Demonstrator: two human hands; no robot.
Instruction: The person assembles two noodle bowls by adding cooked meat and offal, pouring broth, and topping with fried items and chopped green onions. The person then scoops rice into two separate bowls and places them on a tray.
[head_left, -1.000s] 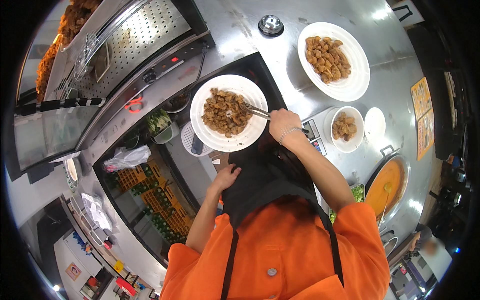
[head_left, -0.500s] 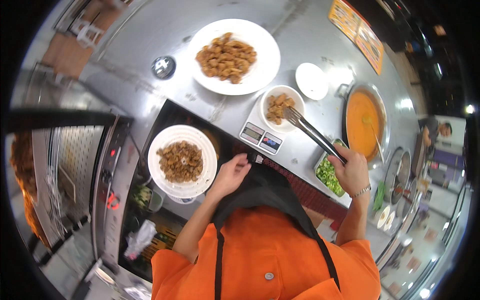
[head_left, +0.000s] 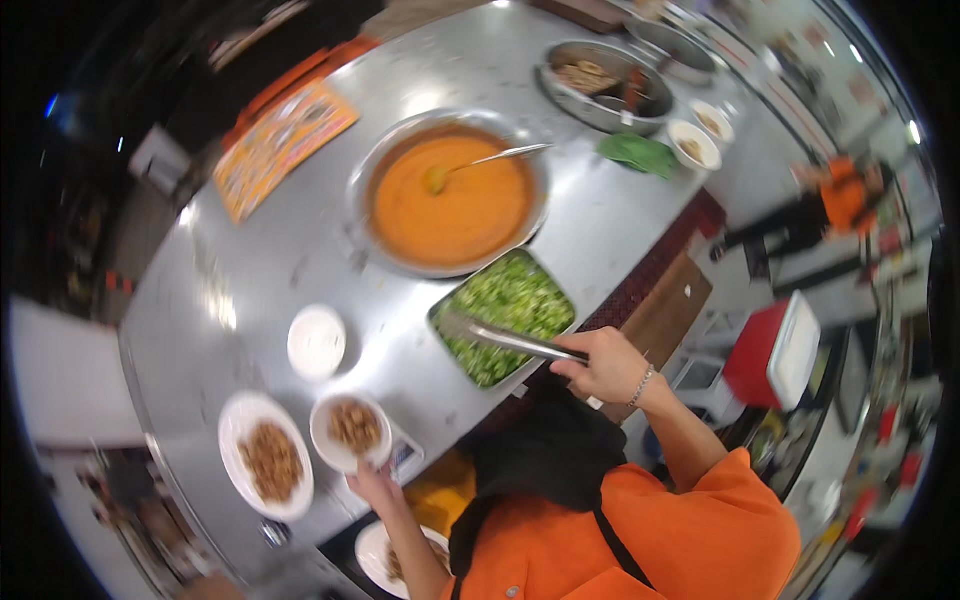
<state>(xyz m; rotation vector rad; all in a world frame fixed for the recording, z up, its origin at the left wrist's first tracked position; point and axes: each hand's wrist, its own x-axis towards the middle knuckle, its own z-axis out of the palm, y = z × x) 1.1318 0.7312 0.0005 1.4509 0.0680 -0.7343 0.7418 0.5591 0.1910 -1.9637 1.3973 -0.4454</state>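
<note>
Two hands are busy at the steel counter (head_left: pixel 250 260). The right hand (head_left: pixel 605 365) is clamped round a pair of tongs (head_left: pixel 510 338), whose tips reach into the tray of chopped greens (head_left: pixel 510 305) sitting just below the big pot of orange sauce (head_left: pixel 450 205), which has a ladle (head_left: pixel 480 165) standing in it. The left hand (head_left: pixel 375 487) touches the near edge of a small bowl of fried pieces (head_left: pixel 350 430); whether its fingers grip the rim or only rest there I cannot tell. A plate (head_left: pixel 265 465) of the same food lies just beside the bowl, and a small white dish (head_left: pixel 316 342) sits near it.

What could go wrong, I'd judge: the tongs reach across open counter, so loose greens could drop before reaching the bowl — and the bowl sits close to the edge, where a nudge might tip it.

Half a second ago the tongs were over the bowl; now they have swung to the greens, and the view has turned right.
</note>
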